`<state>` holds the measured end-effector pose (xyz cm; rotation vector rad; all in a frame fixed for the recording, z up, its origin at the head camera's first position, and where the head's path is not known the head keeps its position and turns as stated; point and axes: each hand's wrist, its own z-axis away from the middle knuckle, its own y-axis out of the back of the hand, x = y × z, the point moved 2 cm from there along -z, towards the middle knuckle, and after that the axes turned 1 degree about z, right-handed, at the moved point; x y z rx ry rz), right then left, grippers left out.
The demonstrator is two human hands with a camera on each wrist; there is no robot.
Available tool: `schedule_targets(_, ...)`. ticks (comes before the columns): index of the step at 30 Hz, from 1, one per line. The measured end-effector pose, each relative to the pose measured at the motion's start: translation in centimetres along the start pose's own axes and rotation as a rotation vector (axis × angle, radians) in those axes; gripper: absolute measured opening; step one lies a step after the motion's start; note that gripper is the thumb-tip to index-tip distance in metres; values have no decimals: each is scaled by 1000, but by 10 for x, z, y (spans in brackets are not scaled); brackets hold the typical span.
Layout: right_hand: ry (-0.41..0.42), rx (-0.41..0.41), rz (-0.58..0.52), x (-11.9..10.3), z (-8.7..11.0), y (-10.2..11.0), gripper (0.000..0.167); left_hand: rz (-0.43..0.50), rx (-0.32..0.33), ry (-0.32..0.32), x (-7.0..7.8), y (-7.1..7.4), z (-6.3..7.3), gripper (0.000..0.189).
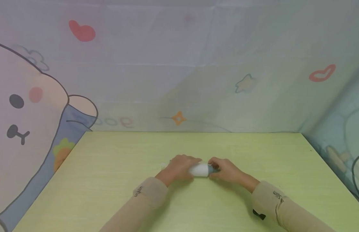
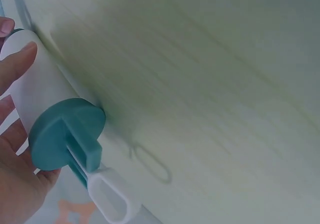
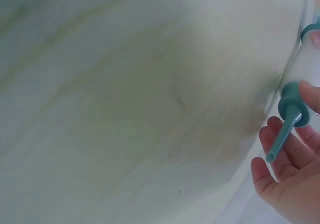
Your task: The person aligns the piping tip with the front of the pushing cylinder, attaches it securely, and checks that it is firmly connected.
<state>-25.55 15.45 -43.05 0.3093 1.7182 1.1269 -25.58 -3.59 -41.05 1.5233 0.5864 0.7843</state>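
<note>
A white cylindrical hand pump (image 1: 200, 170) with teal ends lies sideways between my two hands, low over the table. My left hand (image 1: 180, 167) grips its white barrel, the thumb along one side and the other fingers behind it. In the left wrist view, a teal end cap (image 2: 47, 139) carries a white pull ring (image 2: 129, 194) beyond that hand. My right hand (image 1: 227, 170) holds the opposite end, with the thumb on the teal collar (image 3: 290, 91). A thin teal nozzle (image 3: 281, 141) sticks out from this collar above the curled fingers.
The pale yellow-green table (image 1: 115, 161) reaches back to a hanging cloth (image 1: 156, 80) printed with hearts, stars and a large bear. At the far right, a dark cable (image 1: 354, 174) hangs beside the table's edge.
</note>
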Motion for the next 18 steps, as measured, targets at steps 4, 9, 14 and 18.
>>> schedule_targets(4,-3,-2,4,1,-1,1,36,-18,38,8,-2,1,5,63)
schedule_targets(9,8,6,2,2,0,0,33,11,28,22,-3,0,9,61)
schedule_targets(14,-4,9,-1,2,2,0,32,25,34,21,-4,1,10,64)
schedule_targets(18,-21,19,7,2,5,5,35,37,54,29,-8,7,14,63)
